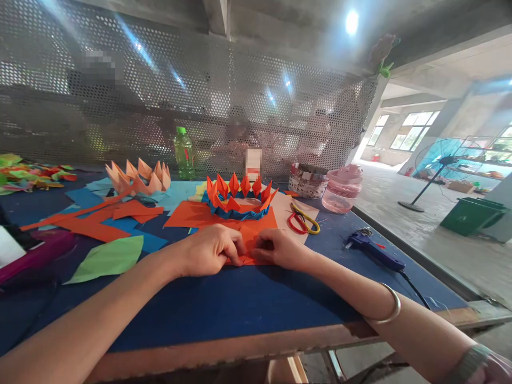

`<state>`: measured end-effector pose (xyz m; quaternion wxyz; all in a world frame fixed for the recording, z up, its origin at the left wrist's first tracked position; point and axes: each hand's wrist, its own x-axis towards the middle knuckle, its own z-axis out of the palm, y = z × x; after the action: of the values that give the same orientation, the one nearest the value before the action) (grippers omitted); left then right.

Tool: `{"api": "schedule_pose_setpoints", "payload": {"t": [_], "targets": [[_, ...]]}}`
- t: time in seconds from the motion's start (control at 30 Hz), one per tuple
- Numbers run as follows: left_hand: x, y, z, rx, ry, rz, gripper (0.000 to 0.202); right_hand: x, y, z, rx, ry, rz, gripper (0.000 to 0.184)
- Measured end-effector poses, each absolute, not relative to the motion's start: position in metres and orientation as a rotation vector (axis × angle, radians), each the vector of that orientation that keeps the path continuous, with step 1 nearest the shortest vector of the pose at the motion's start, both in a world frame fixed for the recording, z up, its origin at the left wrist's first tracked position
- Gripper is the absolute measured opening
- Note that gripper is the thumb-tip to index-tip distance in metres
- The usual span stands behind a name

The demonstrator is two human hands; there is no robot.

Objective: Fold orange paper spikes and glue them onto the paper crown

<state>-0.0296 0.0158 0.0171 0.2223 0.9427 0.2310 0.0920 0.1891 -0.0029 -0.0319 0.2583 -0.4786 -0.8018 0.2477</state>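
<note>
Near the front of the blue table, my left hand (210, 249) pinches the near edge of a sheet of orange paper (248, 240). On the opposite side of that edge, my right hand (283, 249) has its fingers curled onto the same paper. A fold or crease seems to lie between my fingertips, though the fingers partly cover it. Just beyond my hands stands a folded-paper crown (240, 198) with orange points and a blue base, resting on orange sheets. Scissors (303, 218) with red and yellow handles lie beyond my right hand.
A glue gun (375, 250) with a cord lies at right. Behind are a pink-tinted water jug (342, 189), a round patterned container (308, 181) and a green bottle (184, 153). A peach paper crown (138, 178), paper scraps (100, 221) and a green sheet (108, 258) lie left.
</note>
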Motion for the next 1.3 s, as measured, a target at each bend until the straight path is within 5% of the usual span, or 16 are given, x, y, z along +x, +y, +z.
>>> {"api": "schedule_pose_setpoints", "payload": {"t": [0.4, 0.93, 1.3], "targets": [[-0.028, 0.016, 0.019, 2.644, 0.617, 0.314, 0.054, 0.187, -0.005, -0.029, -1.314, -2.195, 0.602, 0.019], [-0.028, 0.014, 0.016, 2.723, 0.58, 0.268, 0.051, 0.187, -0.006, -0.025, -1.329, -2.192, 0.61, 0.013], [-0.027, 0.012, 0.019, 2.824, 0.64, 0.145, 0.047, 0.198, 0.001, -0.024, -1.244, -2.172, 0.805, 0.026]]}}
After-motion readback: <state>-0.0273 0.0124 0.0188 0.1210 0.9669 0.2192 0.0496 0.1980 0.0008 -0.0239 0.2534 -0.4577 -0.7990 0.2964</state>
